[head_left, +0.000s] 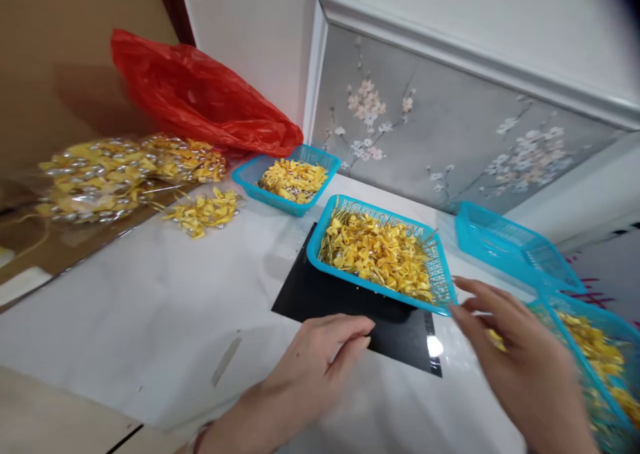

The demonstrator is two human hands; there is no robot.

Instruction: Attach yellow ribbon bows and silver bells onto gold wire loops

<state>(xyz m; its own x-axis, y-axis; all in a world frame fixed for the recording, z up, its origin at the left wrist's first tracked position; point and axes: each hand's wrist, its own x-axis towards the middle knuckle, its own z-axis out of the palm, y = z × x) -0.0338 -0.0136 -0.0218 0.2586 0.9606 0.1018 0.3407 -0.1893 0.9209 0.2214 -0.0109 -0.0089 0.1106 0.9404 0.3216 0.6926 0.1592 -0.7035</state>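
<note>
Head view — two hands (325,354) (520,347), one central blue basket (360,281), one black mat (395,337)

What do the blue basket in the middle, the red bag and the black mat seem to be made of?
Blue basket: most likely molded plastic with a slight sheen; its walls have regular openings.
Red bag: thin, shiny plastic film, judging by its crumpled folds and highlights.
Black mat: flat and smooth, perhaps plastic or card; its look leaves this open.

one head camera looks forward, down onto the nearby hands (320,354) (523,354).
</note>
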